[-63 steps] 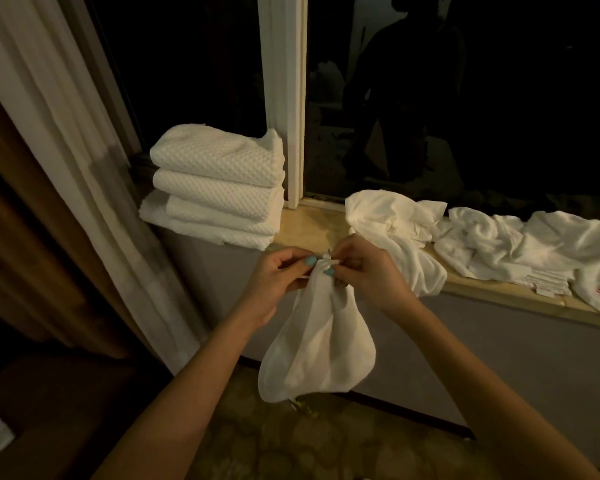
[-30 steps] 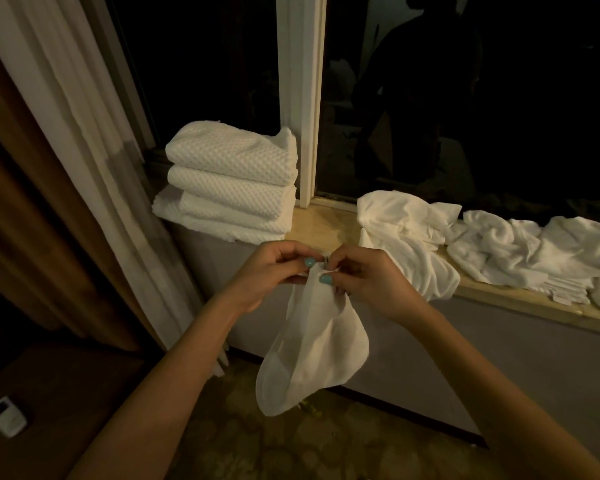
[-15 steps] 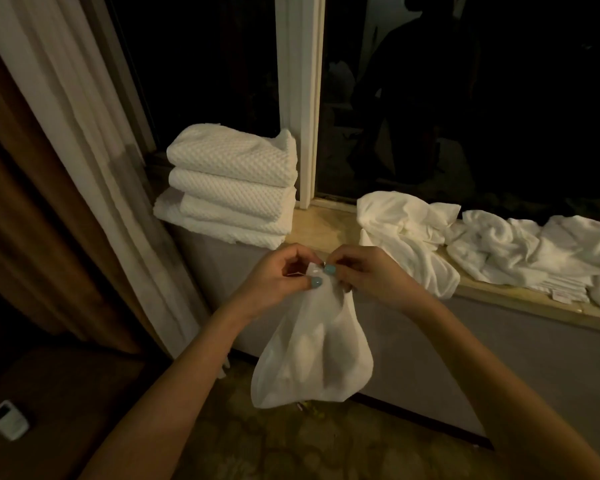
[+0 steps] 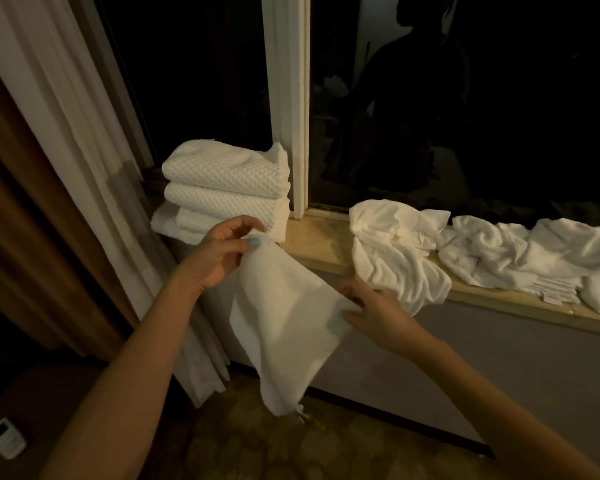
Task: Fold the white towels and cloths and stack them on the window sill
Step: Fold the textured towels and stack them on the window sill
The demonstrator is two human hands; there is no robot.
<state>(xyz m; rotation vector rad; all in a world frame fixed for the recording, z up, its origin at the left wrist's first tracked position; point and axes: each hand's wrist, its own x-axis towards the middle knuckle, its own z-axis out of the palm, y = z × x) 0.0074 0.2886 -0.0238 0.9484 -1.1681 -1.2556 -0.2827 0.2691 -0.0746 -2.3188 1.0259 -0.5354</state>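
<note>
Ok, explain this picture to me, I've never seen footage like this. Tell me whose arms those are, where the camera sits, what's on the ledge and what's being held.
There is no machine here. A person wears one camera on the head, looking forward and down, so the two bare arms are their own. The left hand pinches the top corner of a thin white cloth. The right hand pinches its side edge, and the cloth hangs spread in the air in front of the ledge. On the beige stone window sill, a stack of folded white waffle-weave towels sits at the left. A heap of crumpled white towels lies at the right, not yet folded.
</note>
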